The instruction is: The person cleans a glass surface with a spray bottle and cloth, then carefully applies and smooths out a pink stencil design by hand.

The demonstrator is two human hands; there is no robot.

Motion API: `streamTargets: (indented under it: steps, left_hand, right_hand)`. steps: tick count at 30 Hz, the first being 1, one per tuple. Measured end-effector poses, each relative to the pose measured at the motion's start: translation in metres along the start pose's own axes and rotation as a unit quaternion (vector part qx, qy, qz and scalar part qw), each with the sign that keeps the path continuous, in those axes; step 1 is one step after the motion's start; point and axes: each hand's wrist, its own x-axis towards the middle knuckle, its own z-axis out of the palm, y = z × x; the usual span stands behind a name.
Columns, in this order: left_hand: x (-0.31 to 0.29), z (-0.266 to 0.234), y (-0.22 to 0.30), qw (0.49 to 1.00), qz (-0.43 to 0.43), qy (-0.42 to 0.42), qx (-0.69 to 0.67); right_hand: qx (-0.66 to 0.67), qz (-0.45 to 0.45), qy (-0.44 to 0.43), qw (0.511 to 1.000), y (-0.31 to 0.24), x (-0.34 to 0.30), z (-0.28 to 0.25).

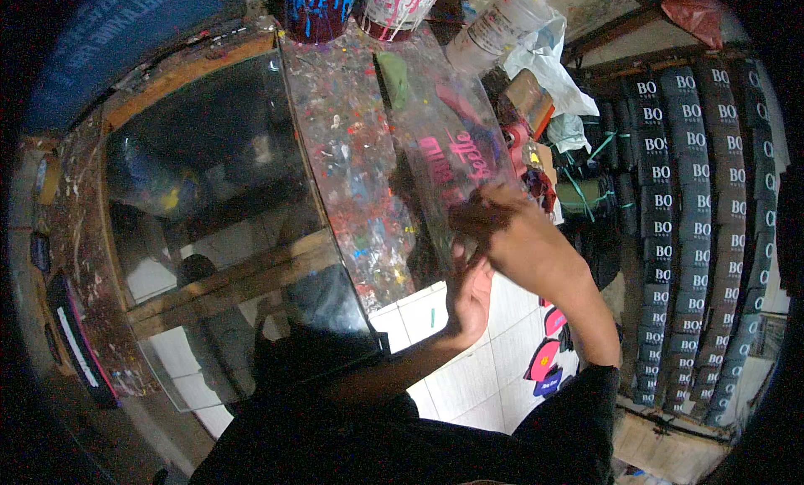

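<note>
Right grip (515, 234) over the near end of the see-through sheet (435, 137), hold unclear

From my station I see the right fingers bent and in shadow by that end; I cannot tell whether they are pinched on the sheet or only resting there. My left hand (471, 299) is just below, fingers pointing toward the right ones, and I cannot make out its hold either. The sheet, with pink lettering (467, 156), lies along the right side of the paint-spattered worktop (343, 171), its far end toward the blue tub (318, 14) and the pink-streaked tub (398, 9).

I judge the step in hand to be working at the near end, perhaps lining it up. As I read it, the next move calls for a sure hold there, the sheet kept flat, and fingertips clear of the lettering in case it is wet
</note>
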Motion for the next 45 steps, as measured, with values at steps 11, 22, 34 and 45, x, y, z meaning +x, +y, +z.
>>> streamTargets:
  steps: [11,22,34,45]
  left_hand:
    - [-0.004,-0.020,-0.012,0.999,-0.007,0.001,0.043]
    - [-0.003,-0.043,-0.021,0.997,-0.024,0.036,0.056]
    - [-0.003,-0.028,-0.013,1.000,-0.004,0.019,0.007]
    - [0.001,-0.013,-0.008,1.000,-0.007,-0.010,0.017]
  right_hand:
    - [-0.017,-0.007,-0.020,1.000,0.003,-0.009,0.013]
    - [0.011,0.018,-0.051,0.999,0.003,-0.007,0.009]
    - [0.004,0.003,-0.016,1.000,0.002,-0.009,0.009]
    - [-0.004,0.046,0.083,0.995,0.005,-0.007,-0.005]
